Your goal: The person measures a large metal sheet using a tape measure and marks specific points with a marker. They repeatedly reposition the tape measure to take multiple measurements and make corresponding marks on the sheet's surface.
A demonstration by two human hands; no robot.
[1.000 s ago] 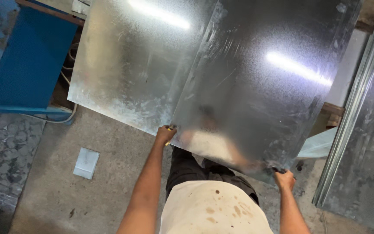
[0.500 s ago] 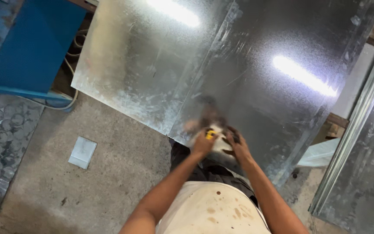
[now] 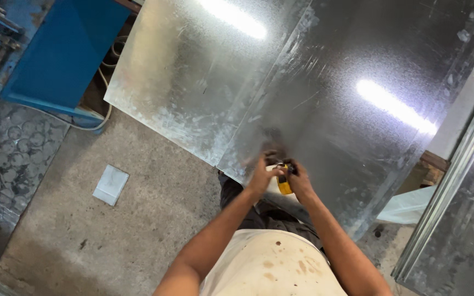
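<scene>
Yellow tool [image 3: 284, 183] — small, probably light and rigid, best gripped by its body — sits pinched between the left hand [image 3: 260, 175] and right hand [image 3: 301, 181], both closed around it, just above the near edge of a shiny galvanized sheet [image 3: 325, 109].

Head view — steeply downward, close

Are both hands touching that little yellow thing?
Touching. In the head view, the left hand and right hand close around the small yellow tool from both sides, no gap showing.
</scene>
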